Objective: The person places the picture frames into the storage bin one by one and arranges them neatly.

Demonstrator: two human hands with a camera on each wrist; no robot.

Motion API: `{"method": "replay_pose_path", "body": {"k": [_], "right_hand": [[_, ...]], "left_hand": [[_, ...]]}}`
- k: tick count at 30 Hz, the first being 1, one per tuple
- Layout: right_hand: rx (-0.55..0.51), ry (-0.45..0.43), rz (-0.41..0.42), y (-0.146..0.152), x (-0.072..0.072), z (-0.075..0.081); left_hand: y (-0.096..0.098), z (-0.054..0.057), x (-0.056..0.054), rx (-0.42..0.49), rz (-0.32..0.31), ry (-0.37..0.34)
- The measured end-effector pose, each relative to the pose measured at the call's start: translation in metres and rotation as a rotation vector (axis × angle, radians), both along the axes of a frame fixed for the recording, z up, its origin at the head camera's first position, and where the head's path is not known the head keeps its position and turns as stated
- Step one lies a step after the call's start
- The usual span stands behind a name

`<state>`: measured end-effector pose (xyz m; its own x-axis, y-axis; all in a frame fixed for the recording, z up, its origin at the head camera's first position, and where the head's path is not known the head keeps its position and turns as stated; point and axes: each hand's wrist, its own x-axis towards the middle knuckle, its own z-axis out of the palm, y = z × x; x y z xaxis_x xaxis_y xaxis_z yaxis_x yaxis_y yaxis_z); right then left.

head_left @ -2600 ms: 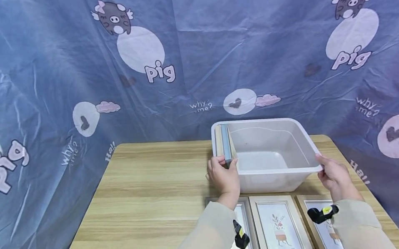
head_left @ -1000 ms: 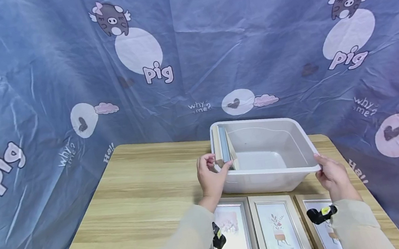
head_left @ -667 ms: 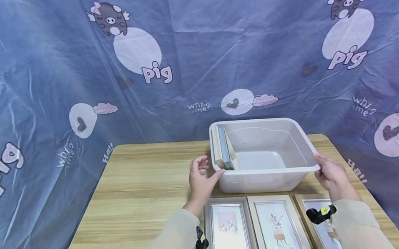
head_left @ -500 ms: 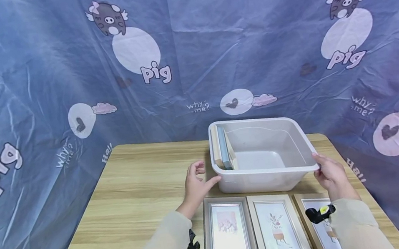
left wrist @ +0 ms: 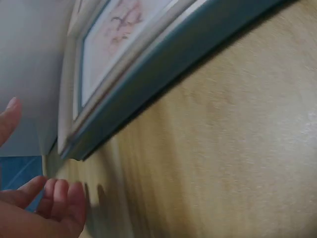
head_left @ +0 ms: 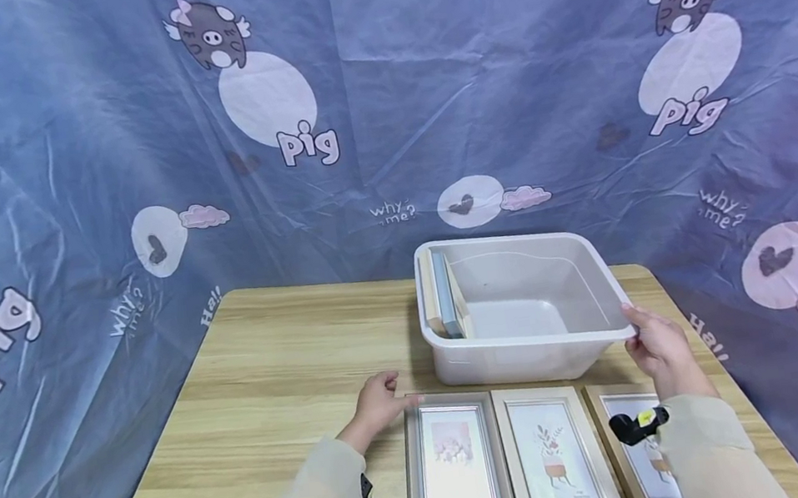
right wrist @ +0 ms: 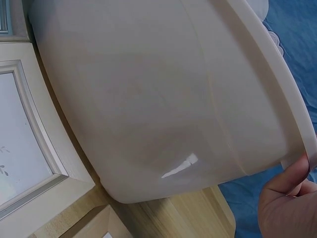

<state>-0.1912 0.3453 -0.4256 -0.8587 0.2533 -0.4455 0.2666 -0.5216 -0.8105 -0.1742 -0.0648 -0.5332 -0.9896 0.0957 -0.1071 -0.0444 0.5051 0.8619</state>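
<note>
My left hand [head_left: 378, 407], fingers loosely bent and thumb spread, is at the far left corner of a silver-grey picture frame [head_left: 458, 468] lying face up. In the left wrist view, the left hand [left wrist: 49, 213] appears apart from the frame [left wrist: 119, 64] and holds nothing. My right hand [head_left: 664, 349] grips the rim of a white plastic bin [head_left: 527, 358] at its near right corner; the right wrist view shows thumb and fingers [right wrist: 292, 203] pinching that rim. Cream and blue flat rectangular pieces [head_left: 444, 293] stand on edge along the bin's left wall.
A cream picture frame [head_left: 559, 472] with a plant print lies beside the silver-grey one. Farther right is a tan frame [head_left: 627, 463], partly covered by my right forearm. All rest on a wooden table [head_left: 271, 367], with a blue printed cloth [head_left: 376, 75] hanging behind.
My left hand has let go of the flat pieces in the bin and moved left and toward me, down to the silver-grey frame's corner. My right hand stays on the rim.
</note>
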Motion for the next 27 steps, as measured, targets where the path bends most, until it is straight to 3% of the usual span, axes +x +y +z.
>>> {"method": "replay_pose_path", "body": {"k": [5,17,27], "right_hand": [[0.006,0.011,0.009,0.0,-0.001,0.0],[0.016,0.005,-0.005,-0.001,-0.001,0.0],[0.012,0.007,-0.004,-0.001,0.0,-0.001]], "left_hand": [[0.0,-0.008,0.004,-0.049,-0.02,-0.046],[-0.001,-0.018,0.009,-0.081,-0.003,0.045],[0.002,-0.02,0.014,-0.011,0.055,0.035]]}}
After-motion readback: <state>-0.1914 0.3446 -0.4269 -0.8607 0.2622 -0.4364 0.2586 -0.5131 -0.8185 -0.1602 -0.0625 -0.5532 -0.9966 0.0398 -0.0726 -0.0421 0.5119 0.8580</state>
